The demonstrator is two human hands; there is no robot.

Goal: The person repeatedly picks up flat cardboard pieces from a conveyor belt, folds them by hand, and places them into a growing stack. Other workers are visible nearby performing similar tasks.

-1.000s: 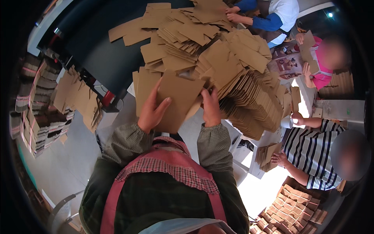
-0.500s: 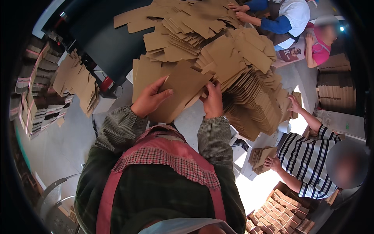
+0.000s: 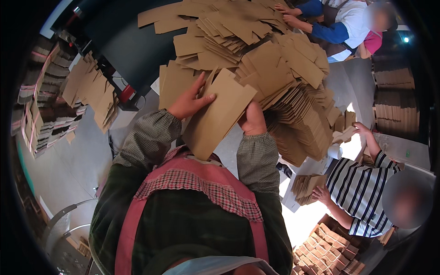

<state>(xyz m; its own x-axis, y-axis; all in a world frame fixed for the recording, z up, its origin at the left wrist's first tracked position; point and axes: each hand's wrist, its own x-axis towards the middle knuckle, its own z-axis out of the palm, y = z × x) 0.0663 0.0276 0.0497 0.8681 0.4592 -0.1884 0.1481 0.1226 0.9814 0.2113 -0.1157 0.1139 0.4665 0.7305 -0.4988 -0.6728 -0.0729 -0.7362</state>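
Observation:
Between my two hands I hold a small stack of flat brown cardboard blanks (image 3: 220, 114), tilted in front of my apron. My left hand (image 3: 189, 101) grips its left edge, with the thumb lying over the top face. At the right edge, my right hand (image 3: 253, 119) is closed on the stack, its fingertips partly hidden behind the cardboard. Just beyond lies a large loose pile of similar blanks (image 3: 263, 62). A leaning row of blanks (image 3: 300, 126) stands close to the right of my right hand.
Strapped cardboard bundles (image 3: 43, 101) and loose blanks (image 3: 94, 91) stand left. At far right, a person in a striped shirt (image 3: 362, 192) handles small cardboard pieces (image 3: 308, 189). Another person in blue sleeves (image 3: 330, 31) reaches into the far pile. Bundled cardboard (image 3: 325, 252) sits lower right.
The stack in my hands has turned steeper and its lower end has come nearer my apron. Both hands have shifted slightly right. The striped-shirt person's far hand now lifts a cardboard piece.

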